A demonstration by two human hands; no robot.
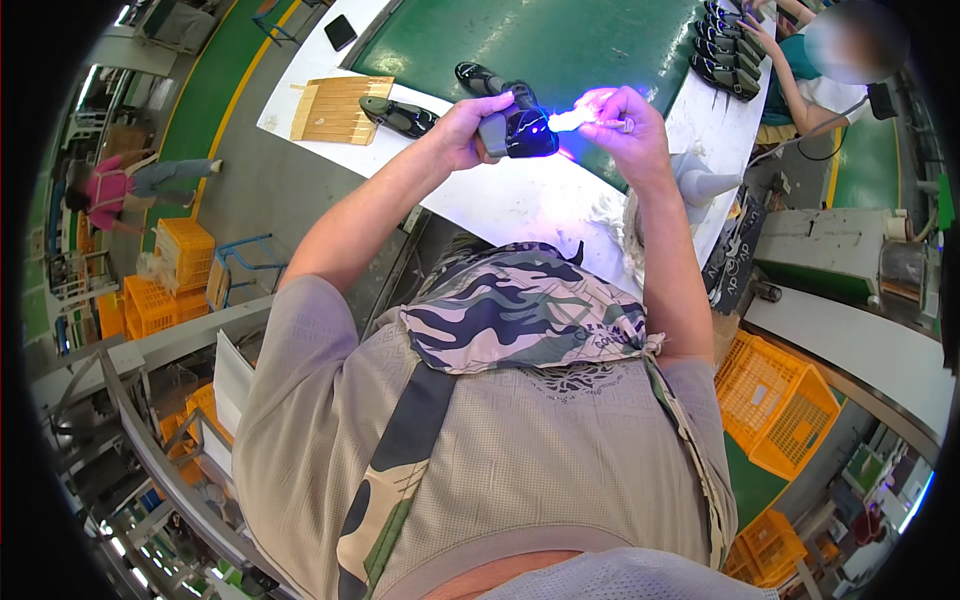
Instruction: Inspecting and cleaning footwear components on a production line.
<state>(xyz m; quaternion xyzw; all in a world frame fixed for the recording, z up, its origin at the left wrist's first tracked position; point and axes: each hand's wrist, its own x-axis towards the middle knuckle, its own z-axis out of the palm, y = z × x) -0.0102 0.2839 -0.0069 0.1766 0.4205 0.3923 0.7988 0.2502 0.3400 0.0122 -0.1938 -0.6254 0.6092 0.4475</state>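
My left hand (468,130) is closed around a black and grey shoe (531,137), holding it above the near edge of the work table. To its right, my right hand (632,125) is closed with its fingers pinched on a small whitish piece (572,120). A bright blue-violet glare washes that piece out, so its kind is hidden. The glare falls on the shoe's glossy black end and spills onto the white table edge. Just behind the held shoe lies another dark shoe (480,78). A grey-soled shoe (400,115) rests left of my left hand.
A wooden slatted board (345,110) and a black phone (340,33) lie on the left of the white tabletop (300,75). The green belt (610,45) runs beyond. Shoes (724,75) line the right side near a co-worker (800,85). By my right forearm stands a nozzle bottle (700,182).
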